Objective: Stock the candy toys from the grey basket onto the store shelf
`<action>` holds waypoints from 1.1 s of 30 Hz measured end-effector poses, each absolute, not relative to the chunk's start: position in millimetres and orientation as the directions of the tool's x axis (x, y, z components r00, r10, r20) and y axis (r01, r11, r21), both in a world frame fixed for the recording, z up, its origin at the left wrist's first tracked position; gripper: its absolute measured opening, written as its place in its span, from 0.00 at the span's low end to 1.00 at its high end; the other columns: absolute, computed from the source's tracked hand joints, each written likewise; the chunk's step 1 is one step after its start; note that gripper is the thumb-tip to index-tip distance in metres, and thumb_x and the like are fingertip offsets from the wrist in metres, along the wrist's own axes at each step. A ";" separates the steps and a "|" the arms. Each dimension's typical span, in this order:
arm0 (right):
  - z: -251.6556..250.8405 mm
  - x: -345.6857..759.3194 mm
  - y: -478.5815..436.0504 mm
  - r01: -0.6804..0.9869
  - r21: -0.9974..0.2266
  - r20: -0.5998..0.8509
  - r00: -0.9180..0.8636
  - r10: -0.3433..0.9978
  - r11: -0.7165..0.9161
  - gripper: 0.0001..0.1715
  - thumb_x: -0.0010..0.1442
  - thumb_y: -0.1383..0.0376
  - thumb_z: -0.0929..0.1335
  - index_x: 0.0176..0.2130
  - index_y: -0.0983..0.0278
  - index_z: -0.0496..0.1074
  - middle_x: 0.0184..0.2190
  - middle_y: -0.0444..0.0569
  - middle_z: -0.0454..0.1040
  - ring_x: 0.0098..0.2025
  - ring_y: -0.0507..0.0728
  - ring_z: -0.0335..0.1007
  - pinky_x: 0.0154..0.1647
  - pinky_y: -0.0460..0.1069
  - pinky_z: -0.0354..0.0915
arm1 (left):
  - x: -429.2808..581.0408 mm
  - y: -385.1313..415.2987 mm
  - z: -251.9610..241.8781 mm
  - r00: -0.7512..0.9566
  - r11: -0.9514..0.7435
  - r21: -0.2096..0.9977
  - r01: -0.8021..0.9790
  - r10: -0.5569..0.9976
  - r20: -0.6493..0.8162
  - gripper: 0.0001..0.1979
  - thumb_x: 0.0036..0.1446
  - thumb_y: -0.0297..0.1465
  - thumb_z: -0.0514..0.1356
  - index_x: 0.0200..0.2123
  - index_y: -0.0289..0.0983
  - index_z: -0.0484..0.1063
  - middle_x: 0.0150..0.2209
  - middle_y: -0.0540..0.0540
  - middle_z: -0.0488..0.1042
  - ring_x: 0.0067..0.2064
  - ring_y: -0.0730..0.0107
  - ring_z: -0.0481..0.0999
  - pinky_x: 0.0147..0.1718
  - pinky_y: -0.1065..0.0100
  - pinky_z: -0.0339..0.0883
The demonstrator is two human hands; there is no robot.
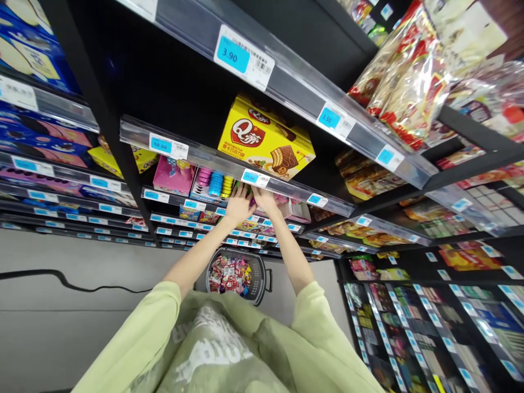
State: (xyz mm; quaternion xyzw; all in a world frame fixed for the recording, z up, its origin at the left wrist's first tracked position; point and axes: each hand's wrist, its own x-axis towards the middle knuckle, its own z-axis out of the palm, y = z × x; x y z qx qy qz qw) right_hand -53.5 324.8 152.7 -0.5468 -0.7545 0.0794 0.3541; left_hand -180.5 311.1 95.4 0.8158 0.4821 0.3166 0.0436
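My left hand [240,206] reaches onto a lower shelf, its fingers stretched forward and partly spread, beside stacked pink, blue and yellow round packs [216,184]. Close against it on the right is my right hand [266,201]; its fingertips are hidden under the shelf edge above. Pinkish packets [281,200] lie by the right hand, too small to make out. Left of the stacks stands a pink box [174,176]. Whether either hand touches goods is hidden.
A yellow box of chocolate cakes [266,139] sits on the shelf above my hands. On the floor below, a grey basket [262,273] holds many small wrapped sweets. A black strap or cable [65,281] lies left. Bagged snacks [413,82] hang over the upper right shelf.
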 end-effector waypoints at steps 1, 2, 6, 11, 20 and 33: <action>144.6 -47.9 309.4 0.758 -0.526 0.466 -0.122 0.876 0.385 0.19 0.71 0.54 0.64 0.54 0.59 0.74 0.54 0.52 0.76 0.57 0.60 0.71 0.61 0.58 0.66 | -180.2 311.0 95.7 0.339 -0.533 0.380 0.756 0.816 0.469 0.29 0.65 0.40 0.55 0.63 0.29 0.68 0.67 0.30 0.64 0.72 0.41 0.53 0.69 0.44 0.50; 132.5 -42.1 288.8 0.742 -0.555 0.492 -0.073 0.868 0.377 0.19 0.72 0.54 0.63 0.53 0.59 0.74 0.53 0.53 0.77 0.57 0.60 0.70 0.62 0.58 0.65 | -179.7 310.9 96.0 0.338 -0.531 0.385 0.755 0.818 0.465 0.29 0.65 0.40 0.55 0.64 0.30 0.67 0.67 0.31 0.63 0.72 0.41 0.53 0.69 0.44 0.50; 44.9 -29.7 164.2 0.669 -0.721 0.440 0.241 0.865 0.180 0.20 0.72 0.57 0.59 0.47 0.62 0.76 0.48 0.55 0.78 0.53 0.60 0.72 0.61 0.58 0.66 | -177.8 312.5 97.1 0.321 -0.509 0.393 0.766 0.832 0.452 0.30 0.65 0.41 0.55 0.66 0.33 0.67 0.70 0.35 0.60 0.73 0.42 0.51 0.69 0.44 0.50; -83.4 -51.9 -7.6 0.601 -0.644 -0.231 0.436 0.870 -0.473 0.23 0.69 0.58 0.57 0.51 0.60 0.75 0.54 0.58 0.76 0.58 0.63 0.72 0.61 0.59 0.67 | -178.8 317.5 100.0 0.352 -0.515 0.400 0.758 0.839 0.414 0.30 0.66 0.42 0.54 0.66 0.32 0.66 0.70 0.35 0.60 0.73 0.43 0.50 0.71 0.44 0.47; -124.1 -51.9 -92.6 0.370 -0.623 -0.539 0.434 0.722 -0.689 0.21 0.64 0.62 0.62 0.49 0.64 0.78 0.51 0.57 0.80 0.52 0.63 0.77 0.55 0.55 0.72 | -162.8 316.4 106.3 0.444 -0.586 0.449 0.675 0.808 0.387 0.33 0.65 0.37 0.52 0.70 0.32 0.57 0.74 0.37 0.52 0.76 0.48 0.37 0.72 0.39 0.23; -138.1 -43.2 -123.4 0.397 -0.610 -0.640 0.264 0.721 -0.686 0.16 0.65 0.62 0.65 0.46 0.66 0.80 0.45 0.55 0.83 0.48 0.61 0.78 0.53 0.51 0.69 | -155.1 266.7 91.1 0.482 -0.631 0.409 0.659 0.773 0.413 0.26 0.68 0.33 0.51 0.68 0.44 0.61 0.75 0.49 0.47 0.76 0.57 0.38 0.75 0.49 0.36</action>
